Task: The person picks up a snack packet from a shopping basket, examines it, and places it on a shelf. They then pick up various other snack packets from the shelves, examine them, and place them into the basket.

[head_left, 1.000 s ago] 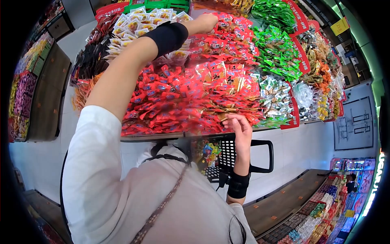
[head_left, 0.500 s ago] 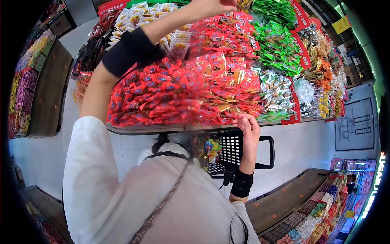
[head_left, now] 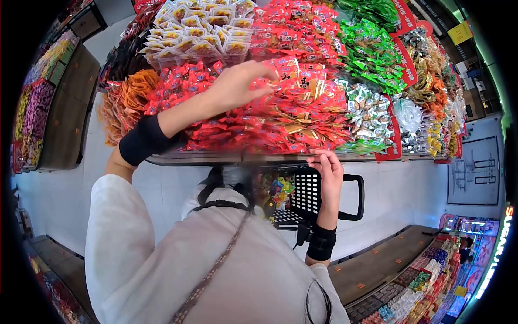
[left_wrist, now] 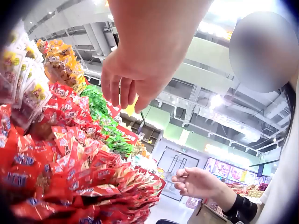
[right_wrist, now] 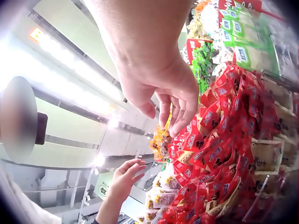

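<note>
Small red snack packets (head_left: 210,132) lie heaped across the front of the display stand. My left hand (head_left: 240,86) hovers over this heap with its fingers loosely bent. In the left wrist view, the fingers of the left hand (left_wrist: 140,65) hang down with nothing between them. By the front edge of the stand, my right hand (head_left: 330,173) is raised, its fingers relaxed. The right wrist view has the right hand (right_wrist: 159,79) close beside red packets (right_wrist: 219,135), thumb apart from the fingers and no packet in its grasp.
Below the stand's edge is a black shopping basket (head_left: 306,191) with colourful packets (head_left: 281,197) in it. White packets (head_left: 199,35) fill the back left, green packets (head_left: 372,54) the right. A clear plastic bag (head_left: 406,116) lies farther right. Another display counter (head_left: 372,270) stands behind.
The left hand has come back from the far packets to above the nearer red ones. The right hand has shifted slightly right, off the front packets to the stand's edge.
</note>
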The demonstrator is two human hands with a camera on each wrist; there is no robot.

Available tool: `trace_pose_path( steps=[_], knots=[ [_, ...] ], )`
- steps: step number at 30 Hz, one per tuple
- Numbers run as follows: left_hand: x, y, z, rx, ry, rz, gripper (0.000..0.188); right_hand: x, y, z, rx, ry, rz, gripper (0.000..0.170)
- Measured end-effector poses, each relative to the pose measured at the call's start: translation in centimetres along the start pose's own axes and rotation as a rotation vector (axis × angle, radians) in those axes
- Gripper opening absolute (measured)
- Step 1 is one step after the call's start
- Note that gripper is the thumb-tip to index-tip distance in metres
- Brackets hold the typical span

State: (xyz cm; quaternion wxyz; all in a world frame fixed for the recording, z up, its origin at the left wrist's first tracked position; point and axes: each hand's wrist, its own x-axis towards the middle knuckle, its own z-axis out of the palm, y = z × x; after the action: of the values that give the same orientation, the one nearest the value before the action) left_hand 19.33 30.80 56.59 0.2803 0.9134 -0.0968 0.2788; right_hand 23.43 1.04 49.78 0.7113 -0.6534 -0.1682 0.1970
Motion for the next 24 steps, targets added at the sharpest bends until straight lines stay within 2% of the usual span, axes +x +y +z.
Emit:
trace_pose_path(
  steps=[3, 5, 9, 10, 12, 18, 24],
  knots=[
    [-1.8, 1.5, 0.2, -0.089, -0.061, -0.188, 0.026, -0.3, 0.5, -0.2, 0.016, -0.014, 0.009, 0.019],
    [-3.4, 1.4, 1.3, -0.125, -0.035, -0.257, 0.024, -0.4, 1.2, -0.2, 0.031, -0.018, 0.022, 0.019],
    [-6.6, 2.3, 3.0, -0.174, 0.04, -0.336, 0.024, -0.9, 2.4, -0.4, -0.039, -0.029, -0.129, 0.02],
    [-7.0, 2.4, 3.2, -0.167, 0.067, -0.343, 0.024, -1.0, 2.3, -0.1, 0.038, -0.062, -0.162, 0.017],
    [-8.1, 3.7, 3.1, -0.268, 0.027, -0.409, 0.024, -0.9, 2.9, 0.2, 0.034, -0.117, -0.195, 0.016],
    [-10.5, 5.8, 2.4, -0.217, 0.082, -0.466, 0.025, -0.6, 3.3, 2.4, 0.069, -0.247, -0.055, 0.015],
    [-12.8, 6.5, 2.0, -0.279, 0.181, -0.524, 0.024, -1.1, 4.4, 4.2, 0.096, -0.241, 0.013, 0.015]
  ],
)
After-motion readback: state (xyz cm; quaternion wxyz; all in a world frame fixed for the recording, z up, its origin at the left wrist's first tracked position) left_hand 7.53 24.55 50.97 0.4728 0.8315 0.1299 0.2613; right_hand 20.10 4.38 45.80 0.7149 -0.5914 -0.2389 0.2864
